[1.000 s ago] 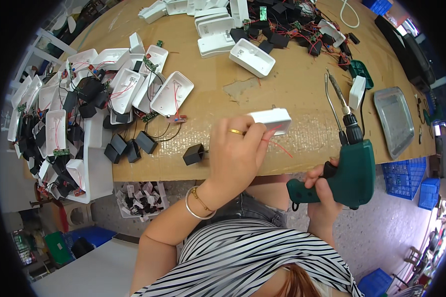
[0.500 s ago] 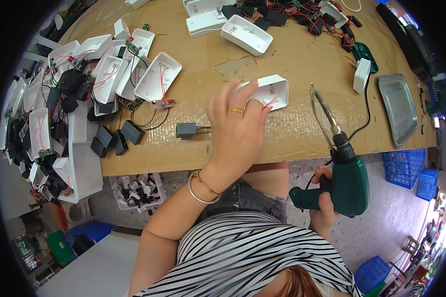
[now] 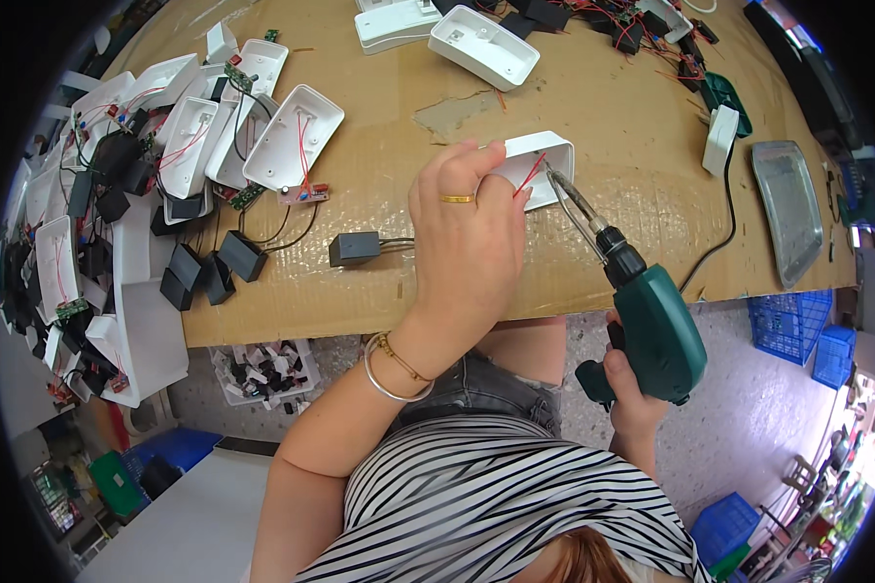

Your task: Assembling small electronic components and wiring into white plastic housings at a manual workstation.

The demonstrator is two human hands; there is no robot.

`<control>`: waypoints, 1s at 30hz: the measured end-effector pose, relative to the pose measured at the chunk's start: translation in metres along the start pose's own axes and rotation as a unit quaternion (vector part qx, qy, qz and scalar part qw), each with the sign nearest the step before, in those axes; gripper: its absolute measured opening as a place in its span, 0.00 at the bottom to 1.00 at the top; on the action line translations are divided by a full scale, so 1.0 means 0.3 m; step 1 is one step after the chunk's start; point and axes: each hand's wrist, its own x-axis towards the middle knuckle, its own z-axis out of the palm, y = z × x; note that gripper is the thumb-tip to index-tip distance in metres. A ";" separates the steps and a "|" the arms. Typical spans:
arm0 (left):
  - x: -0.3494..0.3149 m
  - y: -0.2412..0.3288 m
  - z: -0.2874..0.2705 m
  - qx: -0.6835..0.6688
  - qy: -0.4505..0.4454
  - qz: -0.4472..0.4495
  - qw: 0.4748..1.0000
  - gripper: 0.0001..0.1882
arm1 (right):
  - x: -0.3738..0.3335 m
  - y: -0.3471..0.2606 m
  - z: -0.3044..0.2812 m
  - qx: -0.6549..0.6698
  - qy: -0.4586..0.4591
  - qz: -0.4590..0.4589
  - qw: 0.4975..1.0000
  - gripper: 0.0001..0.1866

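My left hand [image 3: 469, 228], with a ring and bangles, is closed on a white plastic case [image 3: 562, 154] tilted on the cardboard. Thin red wires [image 3: 529, 175] stick up by its thumb and fingertips; part of the case is hidden behind the fingers. In my right hand [image 3: 636, 391] is a dark green soldering gun [image 3: 663, 325], gripped by its handle and pointing up and left. Its metal tip is at the case opening, close to the red wire ends; I cannot tell if they touch. A dark grey block [image 3: 355, 249] lies left of my wrist, its leads passing behind the wrist.
White cases [image 3: 294, 138] with boards, wires and black blocks are heaped at left. More cases [image 3: 484, 47] and a wiry pile [image 3: 632, 29] lie at the far side. A metal tray [image 3: 787, 216] and the black cord [image 3: 721, 248] are at right. Blue crates [image 3: 792, 325] stand below.
My right hand has brought the soldering gun left and forward, so its tip is now at the case by the red wires. My left hand stays on the case, which is tipped slightly differently.
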 end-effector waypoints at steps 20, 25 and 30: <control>0.006 0.005 0.004 0.031 -0.009 -0.014 0.999 0.07 | 0.028 -0.032 -0.011 -0.041 -0.015 0.021 0.999 0.28; 0.008 0.002 0.004 0.052 -0.007 0.006 0.999 0.06 | 0.030 -0.041 -0.012 -0.030 -0.014 0.035 0.999 0.28; 0.007 0.002 0.006 0.045 -0.002 0.005 0.999 0.06 | 0.035 -0.051 -0.003 -0.016 -0.020 0.007 1.000 0.18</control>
